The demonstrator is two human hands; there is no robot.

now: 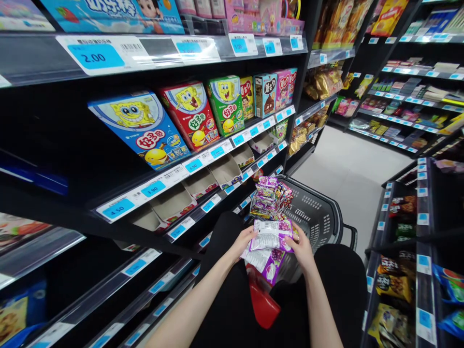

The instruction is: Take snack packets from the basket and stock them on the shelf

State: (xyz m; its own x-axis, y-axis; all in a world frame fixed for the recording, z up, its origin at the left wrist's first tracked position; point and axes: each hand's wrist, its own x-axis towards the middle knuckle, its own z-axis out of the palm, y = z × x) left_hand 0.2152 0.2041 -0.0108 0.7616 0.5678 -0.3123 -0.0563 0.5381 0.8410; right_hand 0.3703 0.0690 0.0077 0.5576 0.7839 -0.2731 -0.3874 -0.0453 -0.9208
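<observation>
Between my two hands is a purple and silver candy packet, its printed back turned up. My left hand point(243, 242) pinches its left edge, and my right hand point(301, 245) grips the right edge with the thumb on top. Just below it, another purple packet point(268, 263) with a grape picture rests over the near part of the basket. A heap of colourful candy packets point(270, 197) lies inside the dark grey shopping basket point(321, 203), beyond my hands. The basket's red handle point(264, 302) hangs down between my knees.
On the left shelf point(195, 166) stand a blue box point(145, 128), a red box point(192, 113) and a green box point(226, 104), with open cartons point(174, 205) below. Snack bags point(393, 285) fill a low rack at the right. Pale floor point(344, 159) runs ahead.
</observation>
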